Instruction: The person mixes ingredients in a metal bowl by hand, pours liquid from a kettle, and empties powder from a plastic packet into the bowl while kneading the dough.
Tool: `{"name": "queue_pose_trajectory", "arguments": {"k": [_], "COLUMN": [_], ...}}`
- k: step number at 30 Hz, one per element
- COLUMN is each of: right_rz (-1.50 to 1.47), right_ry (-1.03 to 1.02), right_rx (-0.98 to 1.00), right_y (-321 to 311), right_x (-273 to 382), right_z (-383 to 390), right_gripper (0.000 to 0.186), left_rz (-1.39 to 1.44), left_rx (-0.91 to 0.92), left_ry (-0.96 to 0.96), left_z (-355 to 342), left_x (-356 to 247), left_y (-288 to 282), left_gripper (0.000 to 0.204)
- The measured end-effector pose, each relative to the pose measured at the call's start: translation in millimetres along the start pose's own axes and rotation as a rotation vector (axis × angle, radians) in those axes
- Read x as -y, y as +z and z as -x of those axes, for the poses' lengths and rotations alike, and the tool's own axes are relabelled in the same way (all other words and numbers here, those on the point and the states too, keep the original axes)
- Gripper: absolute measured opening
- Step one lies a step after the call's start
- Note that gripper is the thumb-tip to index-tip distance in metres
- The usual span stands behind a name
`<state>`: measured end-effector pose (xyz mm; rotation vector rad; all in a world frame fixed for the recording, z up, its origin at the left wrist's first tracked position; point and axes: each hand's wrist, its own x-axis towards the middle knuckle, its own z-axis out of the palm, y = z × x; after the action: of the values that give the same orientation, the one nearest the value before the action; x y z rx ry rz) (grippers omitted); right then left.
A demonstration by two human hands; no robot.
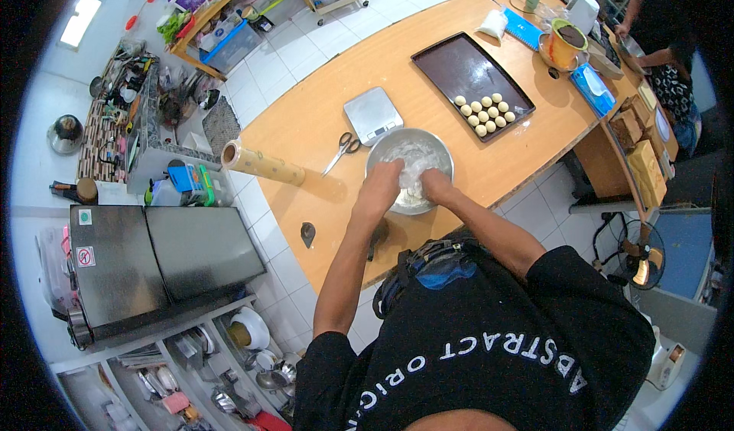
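A metal mixing bowl [448, 159] stands near the table's front edge, dusted white inside. In it lies a pale, floury mass [413, 177], partly covered by my fingers. My left hand [384, 180] reaches over the bowl's left side with its fingers curled down inside. From the right, my right hand [438, 186] dips in, closed like a fist. What either hand grips is hidden. Just behind the bowl sits a silver kitchen scale [371, 112]. Scissors [342, 152] with dark handles lie to its left.
A dark baking tray [451, 60] holds several round dough balls [489, 111]. A roll of film [264, 165] stands at the table's left. Toward the far right are a yellow-orange container [566, 49], a blue tissue pack [592, 91] and another person's arm [656, 56].
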<state>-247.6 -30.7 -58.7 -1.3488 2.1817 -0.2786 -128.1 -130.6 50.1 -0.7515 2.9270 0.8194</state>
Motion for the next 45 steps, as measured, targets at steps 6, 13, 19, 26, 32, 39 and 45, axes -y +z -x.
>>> {"name": "queue_pose_trajectory", "arguments": {"k": [6,13,19,26,32,39,45], "right_rz": [-0.005,-0.033,-0.102,-0.17,-0.162,-0.18,-0.129], "right_ry": [-0.041,-0.149,-0.104,-0.11,-0.104,-0.086,-0.074], "right_rx": [-0.042,-0.095,0.001,0.005,-0.007,0.016,0.009], "right_y": [5.1,12.6,12.3,46.2,36.6,14.4,25.3], "right_x": [-10.6,-15.6,-12.6,-37.2,-30.1,-18.8,-24.5], "right_z": [-4.3,-9.1,-10.6,-32.3,-26.0,-14.5,-19.4], "right_gripper": [0.017,0.016,0.018,0.018,0.022,0.027,0.026], "left_rz": [-0.042,0.049,0.046,0.035,-0.023,-0.009,0.018], "left_rx": [0.04,-0.055,-0.078,0.055,0.034,-0.013,-0.038], "left_ry": [-0.041,0.039,0.101,-0.013,-0.088,-0.052,-0.027], "left_z": [-1.8,1.8,5.4,-1.7,0.2,1.6,3.7], "left_x": [-8.8,-9.3,-1.6,-11.3,-15.7,-2.9,-9.5], "left_y": [-6.6,-3.8,-4.4,-14.7,-19.5,-5.7,-3.0], "left_gripper": [0.017,0.034,0.04,0.023,0.019,0.018,0.016]}}
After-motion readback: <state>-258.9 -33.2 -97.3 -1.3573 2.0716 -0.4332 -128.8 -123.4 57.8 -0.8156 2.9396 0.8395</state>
